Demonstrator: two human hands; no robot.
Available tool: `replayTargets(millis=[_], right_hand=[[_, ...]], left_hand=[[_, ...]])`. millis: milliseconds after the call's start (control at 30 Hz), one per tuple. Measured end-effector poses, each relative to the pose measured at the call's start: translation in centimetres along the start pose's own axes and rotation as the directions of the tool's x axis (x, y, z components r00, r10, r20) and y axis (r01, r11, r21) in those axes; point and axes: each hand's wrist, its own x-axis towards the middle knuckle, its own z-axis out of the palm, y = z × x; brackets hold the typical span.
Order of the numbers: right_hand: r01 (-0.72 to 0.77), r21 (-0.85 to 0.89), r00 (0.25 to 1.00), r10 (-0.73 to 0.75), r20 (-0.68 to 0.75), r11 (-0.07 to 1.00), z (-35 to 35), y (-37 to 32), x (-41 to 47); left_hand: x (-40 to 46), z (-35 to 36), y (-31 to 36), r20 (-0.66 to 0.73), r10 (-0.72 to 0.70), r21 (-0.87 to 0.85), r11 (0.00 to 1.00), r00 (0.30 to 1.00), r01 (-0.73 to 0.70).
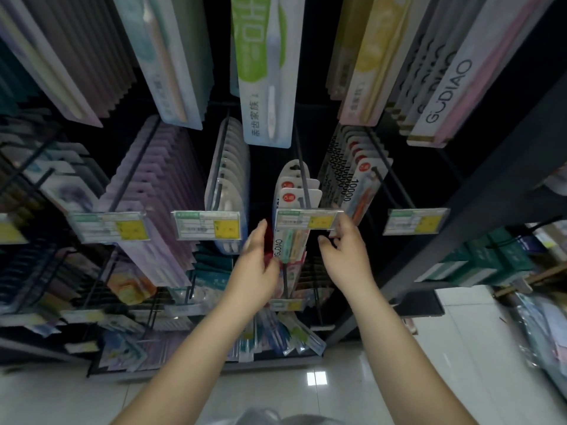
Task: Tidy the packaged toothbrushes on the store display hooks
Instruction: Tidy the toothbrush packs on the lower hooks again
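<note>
A few white-and-red toothbrush packs (296, 191) hang on a black hook (302, 176) in the middle row, behind a price tag holder (306, 219). My left hand (260, 256) grips the lower part of the front pack (290, 245), which is marked GUDIAO and shows pastel brushes. My right hand (343, 243) pinches the right end of that price tag holder between thumb and fingers. Both forearms reach up from the bottom of the view.
Rows of hooks carry other packs: purple ones (156, 179) at the left, clear ones (228, 167) beside them, "10000" packs (352, 176) at the right. Longer packs (267, 72) hang overhead. A dark shelf post (460, 204) stands at the right, tiled floor (429, 348) below.
</note>
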Motion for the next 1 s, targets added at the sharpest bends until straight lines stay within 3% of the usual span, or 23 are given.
replayTargets(millis=[167, 333, 700, 1000], right_hand=[[-0.065, 0.12, 0.996, 0.057, 0.07, 0.991, 0.7, -0.1, 2.4], [-0.104, 0.2, 0.987, 0.077, 0.141, 0.974, 0.7, 0.3, 4.5], [-0.077, 0.178, 0.994, 0.061, 0.093, 0.981, 0.7, -0.6, 4.5], [-0.112, 0.33, 0.993, 0.092, 0.075, 0.937, 0.8, -1.0, 2.6]], left_hand=[[3.5, 0.5, -0.7, 0.013, -0.112, -0.16, 0.981, 0.994, 0.113], [5.0, 0.1, 0.6, 0.004, -0.122, -0.167, 0.979, 0.993, 0.121], [5.2, -0.1, 1.5, -0.027, -0.064, -0.138, 0.989, 0.998, 0.06], [4.4, 0.5, 1.0, -0.047, -0.163, -0.208, 0.967, 0.985, 0.15]])
